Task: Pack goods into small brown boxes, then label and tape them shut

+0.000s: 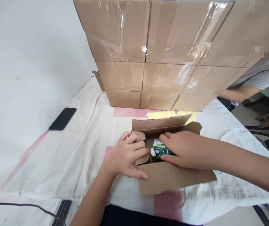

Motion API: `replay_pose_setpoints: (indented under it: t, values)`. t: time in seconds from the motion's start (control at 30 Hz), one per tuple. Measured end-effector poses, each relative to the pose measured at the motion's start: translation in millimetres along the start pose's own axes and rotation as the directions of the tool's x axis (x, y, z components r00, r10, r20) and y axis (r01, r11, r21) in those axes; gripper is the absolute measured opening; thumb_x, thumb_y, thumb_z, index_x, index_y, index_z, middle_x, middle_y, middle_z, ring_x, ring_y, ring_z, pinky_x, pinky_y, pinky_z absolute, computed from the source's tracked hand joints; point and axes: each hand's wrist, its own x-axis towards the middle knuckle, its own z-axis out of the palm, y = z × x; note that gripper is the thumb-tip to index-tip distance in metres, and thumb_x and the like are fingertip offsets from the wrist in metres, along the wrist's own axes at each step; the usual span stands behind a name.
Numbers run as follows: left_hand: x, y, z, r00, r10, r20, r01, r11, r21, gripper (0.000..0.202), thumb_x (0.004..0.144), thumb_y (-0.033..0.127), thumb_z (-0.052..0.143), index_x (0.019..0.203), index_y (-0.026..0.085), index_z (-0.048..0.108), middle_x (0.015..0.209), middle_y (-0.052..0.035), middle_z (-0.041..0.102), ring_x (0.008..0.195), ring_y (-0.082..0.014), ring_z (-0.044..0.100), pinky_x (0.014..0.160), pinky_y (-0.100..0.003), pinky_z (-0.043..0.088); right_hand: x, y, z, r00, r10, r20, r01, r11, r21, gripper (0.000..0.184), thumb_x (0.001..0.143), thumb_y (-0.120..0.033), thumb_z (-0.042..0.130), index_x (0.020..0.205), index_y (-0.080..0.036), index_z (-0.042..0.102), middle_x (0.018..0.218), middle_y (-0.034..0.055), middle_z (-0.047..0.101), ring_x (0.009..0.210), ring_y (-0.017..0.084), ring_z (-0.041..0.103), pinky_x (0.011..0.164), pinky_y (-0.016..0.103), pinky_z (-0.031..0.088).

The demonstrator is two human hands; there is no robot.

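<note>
A small cardboard box (172, 180) lies in front of me with its flaps folded outward. Inside it is a green and white drink carton (159, 150) with a white screw cap pointing left. My right hand (183, 149) reaches into the box, thumb and fingers closed round the carton and covering its right part. My left hand (131, 153) grips the box's left end, fingers curled over the short flap (141, 135) and thumb beside the front flap. The bottom of the box is mostly hidden.
Stacked brown cartons (125, 75) wrapped in clear film stand just behind the box. A black phone (63, 119) lies to the left on the white cloth (82, 150), beside the wall. At right, another person's arm (241, 93) shows beyond the stack. A cable (19, 204) runs at lower left.
</note>
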Motion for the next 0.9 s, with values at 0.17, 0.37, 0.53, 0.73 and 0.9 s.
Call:
replay_pose_setpoints:
  t: [0.17, 0.37, 0.53, 0.73, 0.9]
  values:
    - [-11.9, -0.7, 24.8, 0.889, -0.111, -0.445, 0.021, 0.979, -0.202, 0.045, 0.093, 0.055, 0.048, 0.122, 0.021, 0.056, 0.093, -0.0056, 0.059, 0.09, -0.0242, 0.049, 0.081, -0.042, 0.038, 20.9, -2.4, -3.7, 0.992, -0.082, 0.095, 0.081, 0.997, 0.018, 0.039, 0.089, -0.038, 0.064, 0.122, -0.017, 0.059, 0.103, 0.0119, 0.071, 0.077, 0.029, 0.07, 0.058, 0.034, 0.045]
    - [-27.9, -1.0, 39.4, 0.779, -0.2, -0.595, 0.048, 0.964, -0.262, 0.046, 0.082, 0.037, 0.065, 0.123, 0.02, 0.052, 0.095, -0.005, 0.053, 0.087, -0.0224, 0.05, 0.079, -0.04, 0.039, 76.4, -20.1, 19.3, 0.958, -0.015, 0.287, 0.053, 0.991, -0.126, 0.077, 0.068, -0.019, 0.086, 0.138, -0.012, 0.057, 0.116, 0.0208, 0.073, 0.098, 0.038, 0.073, 0.074, 0.042, 0.057]
    - [-30.5, -0.6, 36.6, 0.811, -0.143, -0.567, 0.009, 0.972, -0.233, 0.049, 0.085, 0.041, 0.064, 0.128, 0.019, 0.051, 0.098, -0.006, 0.057, 0.087, -0.0223, 0.052, 0.078, -0.041, 0.042, 103.6, -33.7, 40.7, 0.911, 0.049, 0.41, 0.029, 0.983, -0.182, 0.071, 0.066, -0.014, 0.087, 0.133, -0.013, 0.063, 0.131, 0.0214, 0.068, 0.114, 0.04, 0.069, 0.087, 0.045, 0.057]
    - [-34.4, -11.6, 36.2, 0.83, -0.11, -0.546, -0.085, 0.944, -0.32, 0.098, 0.077, 0.092, 0.044, 0.14, 0.018, 0.05, 0.104, -0.0086, 0.062, 0.091, -0.0231, 0.058, 0.08, -0.04, 0.048, 99.0, -37.3, 23.1, 0.97, -0.017, 0.244, 0.036, 0.997, -0.075, 0.046, 0.078, -0.027, 0.08, 0.12, -0.013, 0.068, 0.109, 0.0157, 0.076, 0.092, 0.031, 0.075, 0.07, 0.034, 0.054]
    - [-37.0, -14.7, 30.4, 0.835, -0.173, -0.522, -0.052, 0.92, -0.389, 0.105, 0.072, 0.098, 0.036, 0.14, 0.021, 0.055, 0.114, -0.0131, 0.067, 0.098, -0.0271, 0.065, 0.085, -0.043, 0.051, 22.1, -19.5, -23.0, 0.945, -0.048, -0.324, 0.136, 0.957, 0.255, 0.025, 0.101, -0.039, 0.051, 0.099, -0.022, 0.069, 0.093, 0.0042, 0.075, 0.081, 0.022, 0.071, 0.067, 0.031, 0.05]
